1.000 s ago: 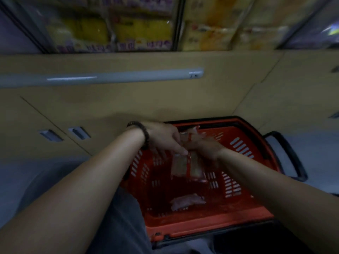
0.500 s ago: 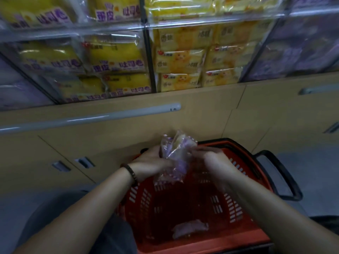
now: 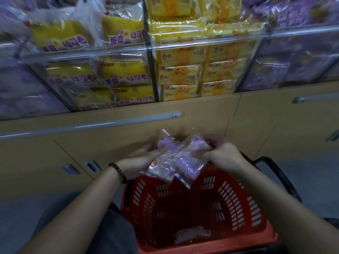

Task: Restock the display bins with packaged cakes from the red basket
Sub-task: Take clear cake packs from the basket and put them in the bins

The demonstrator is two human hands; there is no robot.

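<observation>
Head camera looks down over both forearms toward a shop shelf. At far left a grey rail (image 3: pixel 91 125) runs along the tan cabinet front (image 3: pixel 55 158). A bead bracelet (image 3: pixel 118 172) circles the left wrist, and the left hand (image 3: pixel 136 163) grips the cake packets (image 3: pixel 172 160) from their left side, its fingers curled round them with the tips hidden behind the wrapping. The clear, purple-printed packets are bunched together in the air over the far rim of the red basket (image 3: pixel 238 204), below the display bins (image 3: pixel 152 46), whose clear middle compartments are stacked with yellow packs (image 3: pixel 124 70). One single packet (image 3: pixel 192 234) lies flat on the basket floor near its close edge. The right hand (image 3: pixel 224 156) holds the bunch from the right, fingers bent tight and pinching the upper corner of the wrapping; motion blur hides the exact fingertips. A black handle (image 3: pixel 278 177) arches off the basket's right side, and purple packs (image 3: pixel 297 57) fill the bin at far right.
</observation>
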